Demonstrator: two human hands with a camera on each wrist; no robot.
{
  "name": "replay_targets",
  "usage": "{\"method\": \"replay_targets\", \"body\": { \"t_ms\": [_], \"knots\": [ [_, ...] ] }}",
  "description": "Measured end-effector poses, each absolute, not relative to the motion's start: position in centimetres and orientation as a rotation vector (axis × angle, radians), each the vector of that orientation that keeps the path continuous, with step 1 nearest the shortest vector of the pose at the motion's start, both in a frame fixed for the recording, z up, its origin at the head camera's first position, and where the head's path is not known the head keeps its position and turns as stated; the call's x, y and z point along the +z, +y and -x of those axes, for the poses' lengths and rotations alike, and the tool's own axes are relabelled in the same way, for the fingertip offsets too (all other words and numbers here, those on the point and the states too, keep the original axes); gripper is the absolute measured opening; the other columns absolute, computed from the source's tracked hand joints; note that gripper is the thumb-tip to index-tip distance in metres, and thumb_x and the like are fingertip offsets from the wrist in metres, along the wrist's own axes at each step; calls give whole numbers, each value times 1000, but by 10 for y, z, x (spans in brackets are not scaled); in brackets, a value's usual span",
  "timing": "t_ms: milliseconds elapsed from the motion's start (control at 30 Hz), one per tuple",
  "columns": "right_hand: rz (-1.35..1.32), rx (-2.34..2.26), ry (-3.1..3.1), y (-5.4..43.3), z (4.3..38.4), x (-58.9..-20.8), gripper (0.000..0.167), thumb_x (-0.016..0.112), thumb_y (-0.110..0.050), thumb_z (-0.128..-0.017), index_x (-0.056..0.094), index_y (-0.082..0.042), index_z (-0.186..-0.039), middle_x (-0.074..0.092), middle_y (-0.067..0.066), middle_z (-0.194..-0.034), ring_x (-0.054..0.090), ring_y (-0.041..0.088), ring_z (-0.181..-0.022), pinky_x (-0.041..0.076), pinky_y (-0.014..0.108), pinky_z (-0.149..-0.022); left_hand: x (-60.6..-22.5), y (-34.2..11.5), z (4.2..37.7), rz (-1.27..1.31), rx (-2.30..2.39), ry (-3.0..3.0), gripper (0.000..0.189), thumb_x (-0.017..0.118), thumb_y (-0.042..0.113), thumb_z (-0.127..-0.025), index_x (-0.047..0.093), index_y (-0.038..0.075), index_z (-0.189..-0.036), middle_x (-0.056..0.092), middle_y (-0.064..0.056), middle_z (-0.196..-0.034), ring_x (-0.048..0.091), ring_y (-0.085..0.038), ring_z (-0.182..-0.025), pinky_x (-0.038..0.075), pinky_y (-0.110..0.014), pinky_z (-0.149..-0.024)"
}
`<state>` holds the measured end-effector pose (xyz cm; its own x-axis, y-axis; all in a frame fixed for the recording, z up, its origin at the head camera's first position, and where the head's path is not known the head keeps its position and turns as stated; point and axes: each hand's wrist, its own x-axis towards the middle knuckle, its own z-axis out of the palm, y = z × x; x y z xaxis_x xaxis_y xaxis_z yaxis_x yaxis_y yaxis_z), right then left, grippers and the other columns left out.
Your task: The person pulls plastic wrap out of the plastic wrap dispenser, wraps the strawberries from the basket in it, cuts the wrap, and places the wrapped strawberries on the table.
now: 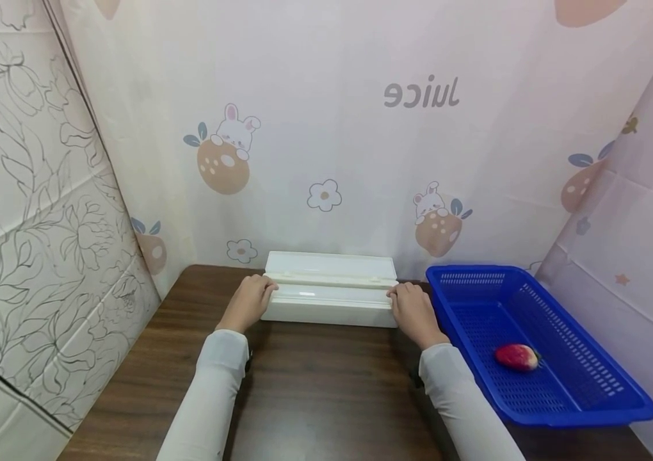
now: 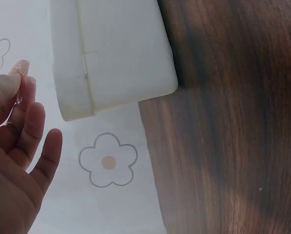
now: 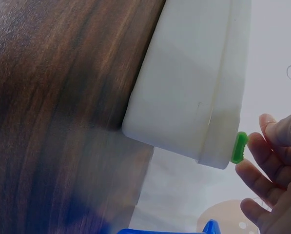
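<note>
A long white plastic wrap dispenser box [image 1: 329, 315] sits at the back of the wooden table, its lid [image 1: 329, 263] raised behind it. At its left end, my left hand [image 1: 250, 301] pinches clear plastic wrap [image 2: 19, 95] between thumb and index finger, the other fingers loosely bent. My right hand [image 1: 413, 314] is at the opposite end, thumb and index fingertips together in a pinch; the wrap there hardly shows. A green slide cutter [image 3: 240, 147] protrudes from the box edge right beside its middle fingers. A shiny patch shows over the box top between both hands.
To the right stands a blue perforated basket [image 1: 459, 358] holding a red and cream fruit-like item [image 1: 516, 357] with a green tip. Behind the box hangs a printed curtain [image 1: 326, 128]. The dark wooden table [image 1: 332, 397] stretches between my forearms.
</note>
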<state>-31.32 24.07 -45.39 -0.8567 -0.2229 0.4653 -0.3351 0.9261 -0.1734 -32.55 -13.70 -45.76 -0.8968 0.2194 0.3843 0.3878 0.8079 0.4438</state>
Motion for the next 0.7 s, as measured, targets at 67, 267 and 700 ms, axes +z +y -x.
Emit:
{"method": "replay_targets", "body": {
  "t_ms": [67, 267, 700],
  "knots": [
    [-402, 350, -2631, 241, 314, -452, 12, 59, -12, -100, 67, -3, -97, 64, 14, -94, 59, 37, -93, 48, 52, -85, -456, -137, 326, 460, -767, -2676, 24, 55, 21, -105, 71, 4, -107, 67, -12, -105, 57, -27, -96, 50, -42, -87],
    [-358, 454, -2660, 243, 315, -450, 14, 57, -11, -101, 68, -3, -100, 66, 15, -98, 60, 37, -96, 48, 53, -87, -455, -137, 326, 461, -825, -2665, 22, 54, 18, -105, 70, 4, -108, 66, -12, -111, 56, -28, -102, 48, -43, -91],
    [-370, 889, -2624, 243, 313, -452, 13, 52, -13, -103, 63, -7, -106, 71, 14, -104, 64, 26, -84, 53, 45, -73, -457, -134, 328, 430, -1100, -2635, 17, 52, 16, -106, 64, 4, -108, 66, -12, -108, 62, -26, -99, 52, -45, -88]
  ]
}}
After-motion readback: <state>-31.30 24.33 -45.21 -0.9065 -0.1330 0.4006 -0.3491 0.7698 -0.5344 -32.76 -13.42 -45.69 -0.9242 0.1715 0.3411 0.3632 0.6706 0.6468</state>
